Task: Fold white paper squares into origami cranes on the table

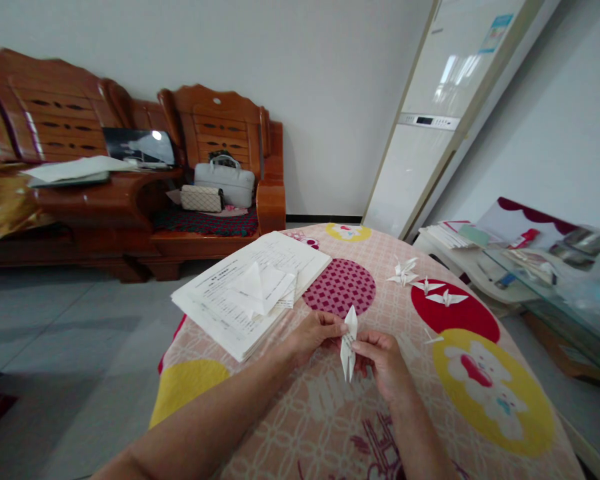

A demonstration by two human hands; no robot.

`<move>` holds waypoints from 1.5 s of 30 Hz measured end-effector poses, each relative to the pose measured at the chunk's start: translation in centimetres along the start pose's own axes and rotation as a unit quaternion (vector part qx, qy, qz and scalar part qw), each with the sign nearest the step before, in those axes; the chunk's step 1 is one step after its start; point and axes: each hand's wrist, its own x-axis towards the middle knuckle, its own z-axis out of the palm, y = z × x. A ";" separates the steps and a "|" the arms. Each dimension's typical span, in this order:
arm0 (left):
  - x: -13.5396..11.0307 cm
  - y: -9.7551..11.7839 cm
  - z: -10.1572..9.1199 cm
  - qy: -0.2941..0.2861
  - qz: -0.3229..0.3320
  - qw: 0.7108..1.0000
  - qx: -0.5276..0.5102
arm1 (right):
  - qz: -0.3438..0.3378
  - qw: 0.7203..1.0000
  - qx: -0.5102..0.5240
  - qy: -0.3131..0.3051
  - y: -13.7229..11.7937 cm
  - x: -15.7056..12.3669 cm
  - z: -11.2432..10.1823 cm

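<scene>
Over the patterned tablecloth (330,413), both my hands pinch a narrow, partly folded piece of white paper (349,343) that stands upright between them. My left hand (314,335) grips its upper part with thumb and fingers closed. My right hand (384,360) holds its lower middle, fingers curled. A stack of printed sheets (245,290) with a folded white triangle on top lies just left of my hands. Finished white paper cranes (427,287) rest on the cloth to the far right.
A wooden sofa (130,167) with a grey bag and a small quilted bag stands across the tiled floor. A tall white air conditioner (430,120) stands in the corner. A low glass table (530,267) with papers is on the right.
</scene>
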 end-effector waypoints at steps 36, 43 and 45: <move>-0.1 0.0 1.1 0.047 0.053 0.991 0.110 | -0.044 0.997 -0.047 0.043 0.1 0.0 0.5; -0.1 0.0 1.0 0.069 0.060 0.986 0.140 | -0.031 0.997 -0.068 0.022 0.3 0.0 0.9; -0.2 0.1 1.2 0.082 0.063 0.983 0.154 | -0.026 0.997 -0.064 0.021 0.3 -0.1 1.0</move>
